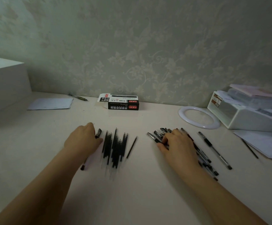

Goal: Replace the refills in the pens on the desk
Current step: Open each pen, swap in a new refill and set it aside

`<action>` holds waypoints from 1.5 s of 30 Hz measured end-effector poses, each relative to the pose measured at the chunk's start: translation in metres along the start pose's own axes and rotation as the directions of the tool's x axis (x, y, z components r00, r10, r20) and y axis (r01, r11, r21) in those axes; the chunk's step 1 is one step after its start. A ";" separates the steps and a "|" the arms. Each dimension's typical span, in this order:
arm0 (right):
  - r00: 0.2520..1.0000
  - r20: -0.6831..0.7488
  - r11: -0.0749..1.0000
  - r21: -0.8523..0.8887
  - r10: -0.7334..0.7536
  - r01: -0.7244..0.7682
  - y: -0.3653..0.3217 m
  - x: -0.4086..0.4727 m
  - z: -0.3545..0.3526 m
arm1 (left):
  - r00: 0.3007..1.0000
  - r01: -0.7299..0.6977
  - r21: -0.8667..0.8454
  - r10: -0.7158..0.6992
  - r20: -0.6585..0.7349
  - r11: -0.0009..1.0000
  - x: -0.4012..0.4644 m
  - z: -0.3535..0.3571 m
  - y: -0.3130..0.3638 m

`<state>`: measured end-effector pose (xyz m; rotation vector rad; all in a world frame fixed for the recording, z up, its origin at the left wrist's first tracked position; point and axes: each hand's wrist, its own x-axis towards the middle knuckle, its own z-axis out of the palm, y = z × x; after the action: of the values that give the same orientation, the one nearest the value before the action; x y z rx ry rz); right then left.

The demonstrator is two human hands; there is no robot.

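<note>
From my remote seat I saw a wall (pixel 148 46) covered with pale grey-green wallpaper that carried a faint pattern of leaves and vines. Under it stretched a smooth cream counter (pixel 132 200), which met the wall along its far edge. A large white box (pixel 5 85) stood at the left end. The light was dim and soft, and the upper corners of the wall looked darker.

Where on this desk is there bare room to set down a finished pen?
Bare desk lies between the refill pile and the black box, and along the near edge between the forearms. It is crowded right of the right hand: pens, ring light, papers.
</note>
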<state>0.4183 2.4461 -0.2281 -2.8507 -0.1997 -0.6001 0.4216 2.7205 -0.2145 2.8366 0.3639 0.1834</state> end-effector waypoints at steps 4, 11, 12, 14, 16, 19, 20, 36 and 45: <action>0.997 -0.063 0.992 0.118 -0.045 0.053 -0.003 0.002 -0.002 | 1.000 0.003 -0.009 -0.003 -0.015 1.000 -0.004 0.000 0.004; 0.990 -0.072 0.585 0.811 0.123 -0.014 -0.022 0.001 -0.012 | 0.875 -0.364 -0.264 0.231 -0.426 0.893 -0.022 -0.009 0.045; 0.991 0.016 0.462 0.883 0.135 -0.077 -0.024 0.001 -0.012 | 0.871 -0.413 -0.297 0.278 -0.406 0.861 -0.027 -0.008 0.055; 0.980 0.167 0.263 0.946 0.107 -0.190 -0.027 0.001 -0.010 | 0.861 -0.483 -0.341 0.368 -0.351 0.806 -0.036 -0.001 0.068; 0.962 0.271 0.158 0.949 0.036 -0.273 -0.030 -0.002 -0.007 | 0.832 -0.551 -0.319 0.475 -0.287 0.771 -0.042 0.006 0.073; 0.938 0.342 0.077 0.938 -0.052 -0.337 -0.029 -0.004 -0.003 | 0.784 -0.620 -0.280 0.599 -0.166 0.733 -0.042 0.012 0.075; 0.936 0.346 0.071 0.937 -0.055 -0.342 -0.029 -0.005 -0.002 | 0.779 -0.624 -0.265 0.610 -0.143 0.735 -0.042 0.012 0.075; 0.967 0.252 0.180 0.954 -0.039 -0.242 -0.026 -0.007 0.001 | 0.752 -0.659 -0.089 0.647 -0.127 0.747 -0.037 0.011 0.065; 0.992 0.124 0.203 0.972 -0.009 -0.120 -0.028 -0.008 -0.002 | 0.819 -0.530 0.029 0.520 -0.243 0.847 -0.032 0.011 0.064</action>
<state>0.4047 2.4722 -0.2240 -1.5460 -0.3390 -0.1371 0.4068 2.6500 -0.2097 2.8056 -0.3942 0.6434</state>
